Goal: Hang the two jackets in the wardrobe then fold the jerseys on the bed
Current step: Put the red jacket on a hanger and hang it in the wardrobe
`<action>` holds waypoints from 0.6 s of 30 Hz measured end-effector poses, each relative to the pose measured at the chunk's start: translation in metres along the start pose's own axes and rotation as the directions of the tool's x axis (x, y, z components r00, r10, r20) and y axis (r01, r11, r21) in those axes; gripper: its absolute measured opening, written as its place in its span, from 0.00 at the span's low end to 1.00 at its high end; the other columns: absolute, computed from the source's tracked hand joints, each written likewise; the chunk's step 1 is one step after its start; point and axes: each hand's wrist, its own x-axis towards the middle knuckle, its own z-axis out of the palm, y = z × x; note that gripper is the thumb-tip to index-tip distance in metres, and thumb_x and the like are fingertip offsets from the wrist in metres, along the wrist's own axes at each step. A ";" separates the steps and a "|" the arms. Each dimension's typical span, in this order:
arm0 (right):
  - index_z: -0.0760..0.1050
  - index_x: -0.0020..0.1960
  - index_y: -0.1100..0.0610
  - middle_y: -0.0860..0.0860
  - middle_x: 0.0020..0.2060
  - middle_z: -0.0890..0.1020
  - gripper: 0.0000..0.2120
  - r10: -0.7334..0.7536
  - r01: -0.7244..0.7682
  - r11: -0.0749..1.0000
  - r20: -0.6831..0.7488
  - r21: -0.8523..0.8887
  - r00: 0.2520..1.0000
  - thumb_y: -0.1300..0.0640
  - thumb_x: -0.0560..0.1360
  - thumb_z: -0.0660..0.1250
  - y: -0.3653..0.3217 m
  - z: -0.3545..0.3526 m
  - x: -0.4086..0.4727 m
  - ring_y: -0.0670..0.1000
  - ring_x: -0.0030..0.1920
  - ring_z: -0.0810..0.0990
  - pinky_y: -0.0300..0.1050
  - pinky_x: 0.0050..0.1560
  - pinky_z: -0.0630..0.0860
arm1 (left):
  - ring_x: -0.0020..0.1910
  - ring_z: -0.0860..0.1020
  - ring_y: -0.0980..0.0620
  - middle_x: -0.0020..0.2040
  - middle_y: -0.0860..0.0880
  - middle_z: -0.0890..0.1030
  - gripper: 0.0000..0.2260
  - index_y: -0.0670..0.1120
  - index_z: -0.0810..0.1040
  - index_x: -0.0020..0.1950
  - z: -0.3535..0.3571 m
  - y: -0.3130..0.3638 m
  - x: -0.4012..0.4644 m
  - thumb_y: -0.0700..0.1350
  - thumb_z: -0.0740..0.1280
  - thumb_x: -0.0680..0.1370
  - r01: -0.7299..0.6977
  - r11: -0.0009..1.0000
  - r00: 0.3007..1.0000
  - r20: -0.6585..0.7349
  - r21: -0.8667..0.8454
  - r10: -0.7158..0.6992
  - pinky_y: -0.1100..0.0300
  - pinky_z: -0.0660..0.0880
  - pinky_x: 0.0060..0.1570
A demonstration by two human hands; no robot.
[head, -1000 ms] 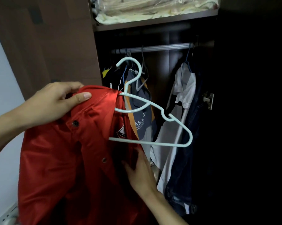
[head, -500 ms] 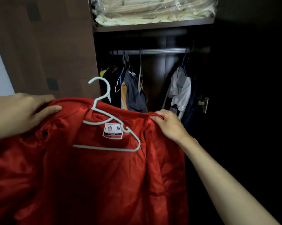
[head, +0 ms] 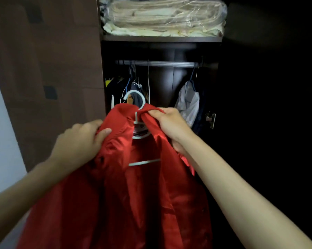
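A shiny red jacket (head: 130, 194) hangs on a pale blue-white plastic hanger (head: 135, 97) in front of the open wardrobe. Only the hanger's hook, neck and part of its bottom bar show; the rest is under the fabric. My left hand (head: 79, 141) grips the jacket's left shoulder. My right hand (head: 169, 123) grips the right front edge by the collar, next to the hanger's neck. The wardrobe rail (head: 157, 63) runs across above the hook. The second jacket, the jerseys and the bed are out of view.
Clothes on hangers crowd the rail's left end (head: 133, 87), and a pale garment (head: 188, 103) hangs at its right end, with a gap between. A shelf (head: 160, 39) above holds bagged bedding (head: 162, 17). The brown door (head: 49, 69) stands open on the left.
Both hands have drawn the jacket's front edges together around the hanger, which is mostly covered now. The jacket and hanger have shifted right, toward the wardrobe opening below the rail.
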 end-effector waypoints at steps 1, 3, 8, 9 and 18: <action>0.84 0.49 0.62 0.55 0.38 0.86 0.09 0.016 -0.016 0.999 -0.001 0.040 1.000 0.61 0.82 0.65 0.003 0.009 -0.005 0.47 0.34 0.81 0.36 0.35 0.76 | 0.54 0.80 0.32 0.54 0.39 0.83 0.17 0.52 0.76 0.57 0.007 0.012 -0.001 0.62 0.58 0.81 0.001 1.000 1.000 0.000 0.003 -0.001 0.44 0.76 0.49; 0.83 0.48 0.60 0.53 0.36 0.85 0.09 0.060 -0.062 0.992 0.025 0.111 0.998 0.59 0.82 0.66 0.010 0.027 -0.018 0.47 0.33 0.81 0.39 0.39 0.78 | 0.55 0.80 0.31 0.55 0.39 0.82 0.15 0.51 0.76 0.59 0.019 0.030 0.002 0.59 0.58 0.82 0.015 1.000 0.999 0.044 0.004 -0.015 0.44 0.75 0.51; 0.80 0.58 0.59 0.53 0.46 0.85 0.10 0.000 -0.003 0.999 0.069 0.048 0.998 0.64 0.77 0.71 0.020 0.028 -0.042 0.49 0.44 0.83 0.45 0.52 0.80 | 0.53 0.81 0.35 0.48 0.43 0.83 0.15 0.49 0.77 0.48 0.024 0.024 0.026 0.59 0.61 0.81 0.119 0.961 0.989 0.117 -0.250 -0.092 0.45 0.77 0.52; 0.77 0.63 0.57 0.51 0.49 0.85 0.19 -0.025 0.028 0.999 0.097 -0.026 0.995 0.66 0.73 0.75 0.022 0.020 -0.046 0.47 0.46 0.83 0.44 0.53 0.80 | 0.49 0.81 0.37 0.44 0.43 0.83 0.17 0.47 0.77 0.45 0.022 0.017 0.033 0.59 0.63 0.81 0.154 0.937 0.984 0.131 -0.313 -0.118 0.45 0.77 0.51; 0.82 0.51 0.45 0.45 0.35 0.84 0.10 -0.131 0.329 0.677 0.332 -0.658 0.934 0.56 0.73 0.76 0.023 -0.005 -0.096 0.45 0.35 0.80 0.41 0.40 0.77 | 0.34 0.76 0.45 0.35 0.36 0.80 0.19 0.35 0.79 0.41 0.014 -0.002 0.051 0.51 0.69 0.81 0.287 0.706 0.956 0.240 -0.647 -0.168 0.46 0.79 0.42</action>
